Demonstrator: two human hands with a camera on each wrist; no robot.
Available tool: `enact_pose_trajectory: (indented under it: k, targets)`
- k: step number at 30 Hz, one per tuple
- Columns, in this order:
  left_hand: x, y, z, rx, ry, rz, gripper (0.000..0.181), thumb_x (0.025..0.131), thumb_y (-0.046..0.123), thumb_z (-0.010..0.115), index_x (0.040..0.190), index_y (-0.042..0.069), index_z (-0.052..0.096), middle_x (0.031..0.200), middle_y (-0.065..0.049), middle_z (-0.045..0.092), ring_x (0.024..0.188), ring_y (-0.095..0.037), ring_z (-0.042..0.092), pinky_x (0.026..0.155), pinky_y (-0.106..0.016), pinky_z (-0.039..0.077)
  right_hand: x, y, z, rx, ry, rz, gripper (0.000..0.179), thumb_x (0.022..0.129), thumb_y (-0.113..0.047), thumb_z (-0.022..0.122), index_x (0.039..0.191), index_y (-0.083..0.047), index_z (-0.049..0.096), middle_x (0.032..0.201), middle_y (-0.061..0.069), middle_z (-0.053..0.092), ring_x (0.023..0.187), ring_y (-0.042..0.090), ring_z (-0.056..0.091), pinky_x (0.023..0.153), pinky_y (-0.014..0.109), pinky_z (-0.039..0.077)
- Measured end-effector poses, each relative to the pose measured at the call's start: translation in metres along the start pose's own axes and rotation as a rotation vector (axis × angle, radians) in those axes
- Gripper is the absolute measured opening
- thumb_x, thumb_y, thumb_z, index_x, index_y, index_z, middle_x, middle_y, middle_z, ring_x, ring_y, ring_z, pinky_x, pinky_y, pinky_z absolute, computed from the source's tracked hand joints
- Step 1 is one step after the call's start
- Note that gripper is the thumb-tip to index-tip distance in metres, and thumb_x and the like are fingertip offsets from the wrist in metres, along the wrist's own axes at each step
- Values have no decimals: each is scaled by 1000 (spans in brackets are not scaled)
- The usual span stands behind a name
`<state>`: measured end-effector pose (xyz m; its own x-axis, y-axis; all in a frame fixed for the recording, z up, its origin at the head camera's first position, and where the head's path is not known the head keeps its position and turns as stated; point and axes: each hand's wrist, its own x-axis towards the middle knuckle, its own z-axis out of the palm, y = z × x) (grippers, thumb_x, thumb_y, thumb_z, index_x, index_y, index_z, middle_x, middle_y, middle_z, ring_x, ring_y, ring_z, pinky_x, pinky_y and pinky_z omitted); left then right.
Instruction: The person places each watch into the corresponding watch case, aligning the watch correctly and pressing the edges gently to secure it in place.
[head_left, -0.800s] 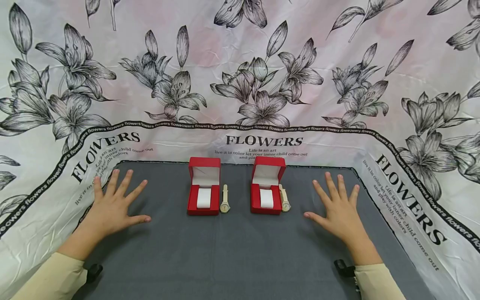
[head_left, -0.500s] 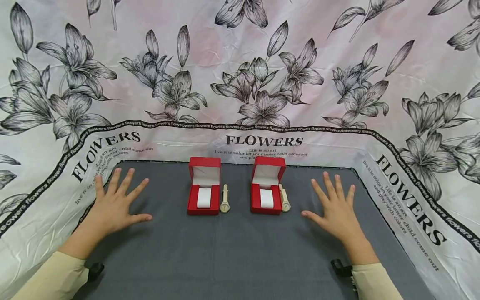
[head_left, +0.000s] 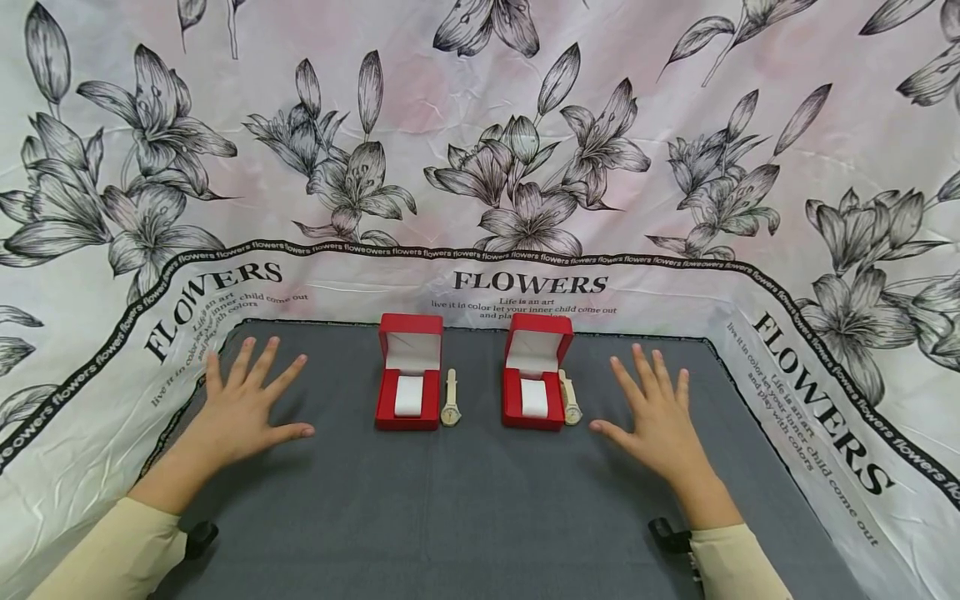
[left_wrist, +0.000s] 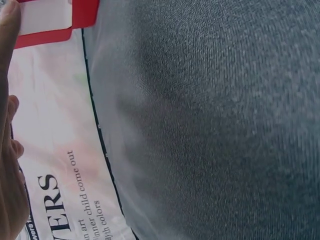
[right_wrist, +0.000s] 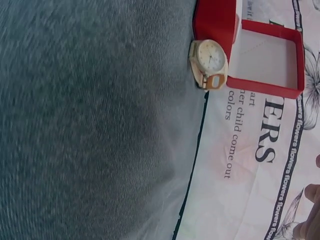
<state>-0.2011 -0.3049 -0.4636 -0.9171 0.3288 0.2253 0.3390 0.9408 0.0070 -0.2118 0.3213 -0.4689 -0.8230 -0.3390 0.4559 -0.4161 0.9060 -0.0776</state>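
Two red watch boxes stand with lids raised near the back of the grey cloth: a left box and a right box, each with a white cushion inside. Beside the left box's right side lies a cream wristwatch. A second cream wristwatch, its round dial plain in the right wrist view, lies against the right box's right side. My left hand is spread over the cloth, left of the boxes, holding nothing. My right hand, fingers also spread, holds nothing and is nearest the second watch.
A grey cloth covers the table. Behind it and along both sides, a white sheet printed with flowers and lettering rises as a backdrop. Black straps sit at the left wrist and the right wrist.
Both hands have shifted slightly inward, the left one to the right and the right one to the left. The boxes and watches stay where they were.
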Motion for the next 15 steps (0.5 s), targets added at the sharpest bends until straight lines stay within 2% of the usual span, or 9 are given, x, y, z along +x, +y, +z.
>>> enact_pose_trajectory:
  k: [4,11,15]
  targets:
    - [1,4,1,-24,-20,-11,111,80,83,61,166,33,10,171,-21,0,155,-45,-15,109,-71,-26,1,-4,1,20,19,-9,104,82,-78,64,163,-22,29,171,15,17,157,42,8,119,71,-2]
    - [4,8,2,-26,-12,-4,110,80,84,60,165,30,17,171,-20,3,156,-45,-11,110,-71,-24,3,-12,4,18,30,-8,104,83,-78,62,163,-20,30,170,14,19,156,43,14,122,67,0]
    - [6,10,3,-25,-8,0,110,79,85,59,165,28,21,171,-19,4,156,-45,-10,111,-70,-24,4,-16,5,27,33,-8,104,84,-83,53,163,-20,30,171,13,18,156,41,14,123,64,-1]
